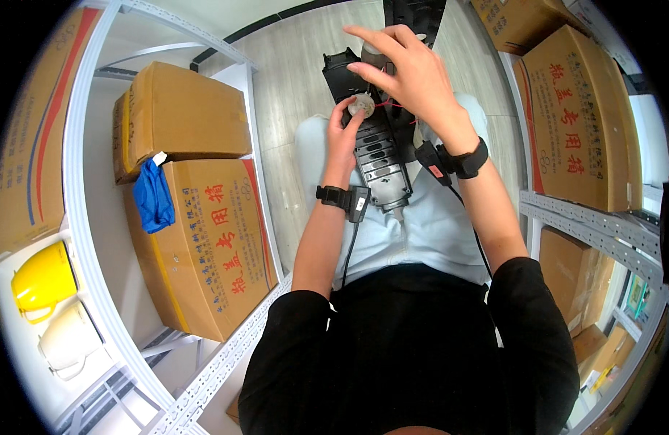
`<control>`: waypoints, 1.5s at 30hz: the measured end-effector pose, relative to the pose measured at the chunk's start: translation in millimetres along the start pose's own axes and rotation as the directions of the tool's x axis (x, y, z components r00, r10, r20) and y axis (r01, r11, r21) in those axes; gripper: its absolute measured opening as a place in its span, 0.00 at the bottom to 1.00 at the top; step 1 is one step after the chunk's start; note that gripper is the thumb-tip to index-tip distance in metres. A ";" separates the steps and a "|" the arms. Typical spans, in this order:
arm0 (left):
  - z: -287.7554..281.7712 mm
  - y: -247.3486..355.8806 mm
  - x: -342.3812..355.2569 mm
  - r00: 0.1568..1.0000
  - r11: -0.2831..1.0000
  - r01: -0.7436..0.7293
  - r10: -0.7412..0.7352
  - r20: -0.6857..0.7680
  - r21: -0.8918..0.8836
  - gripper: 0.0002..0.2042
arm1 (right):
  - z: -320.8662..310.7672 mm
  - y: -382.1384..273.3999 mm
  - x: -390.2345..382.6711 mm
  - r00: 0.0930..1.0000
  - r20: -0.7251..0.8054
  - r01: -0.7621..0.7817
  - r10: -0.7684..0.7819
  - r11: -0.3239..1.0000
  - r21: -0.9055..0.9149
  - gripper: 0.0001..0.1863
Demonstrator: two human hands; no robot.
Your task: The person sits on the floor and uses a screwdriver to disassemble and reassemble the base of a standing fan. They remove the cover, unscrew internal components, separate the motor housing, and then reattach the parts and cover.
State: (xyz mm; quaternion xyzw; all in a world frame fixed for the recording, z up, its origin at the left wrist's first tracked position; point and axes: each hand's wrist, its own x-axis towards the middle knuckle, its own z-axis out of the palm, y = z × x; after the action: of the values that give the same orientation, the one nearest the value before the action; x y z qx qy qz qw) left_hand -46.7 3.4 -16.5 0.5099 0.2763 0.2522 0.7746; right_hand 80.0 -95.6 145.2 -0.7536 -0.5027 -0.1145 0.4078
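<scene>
A long black plastic housing [381, 163] with a slotted, ribbed section lies across my lap. My left hand [339, 141] is closed on a round pale disc-shaped part [361, 106], pinching its edge between thumb and fingers above the housing. Thin red wires [384, 104] run beside that part. Over the far end of the housing, my right hand [419, 78] has its thumb and index finger stretched apart. A grey cylindrical part [374, 56] shows between them, partly covered by the hand; no grip on it is visible.
Metal shelving with cardboard boxes [211, 246] stands at my left; more boxes [581, 123] fill the right-hand shelves. A blue cloth bag [154, 196] hangs against the left boxes. Yellow [44, 281] and white [70, 339] mugs sit at far left. Another black panel [414, 16] is beyond my hands.
</scene>
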 end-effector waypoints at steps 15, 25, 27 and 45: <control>1.1 1.5 -0.5 1.000 0.999 0.014 -0.013 0.015 -0.035 0.17 | 6.5 7.2 -2.8 0.997 -0.083 0.007 0.009 0.980 0.199 0.24; 1.6 3.6 -1.6 1.000 0.999 0.014 -0.014 0.011 -0.036 0.17 | 6.4 11.1 -6.0 0.995 -0.095 -0.018 0.032 0.990 0.143 0.26; 1.7 4.1 -2.1 1.000 1.000 0.013 -0.013 0.004 -0.023 0.17 | 5.1 12.4 -6.0 0.996 -0.082 -0.002 0.022 0.971 0.238 0.27; 0.6 3.7 -3.0 1.000 0.999 -0.011 0.010 0.013 0.037 0.17 | -4.1 1.1 -1.3 0.982 0.141 -0.122 0.123 0.992 -0.015 0.27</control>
State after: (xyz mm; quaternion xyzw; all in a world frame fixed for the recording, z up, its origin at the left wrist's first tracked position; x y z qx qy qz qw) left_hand -48.8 2.3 -12.3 0.5272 0.2735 0.2479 0.7654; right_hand 81.3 -99.6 146.5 -0.7907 -0.4826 -0.0373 0.3749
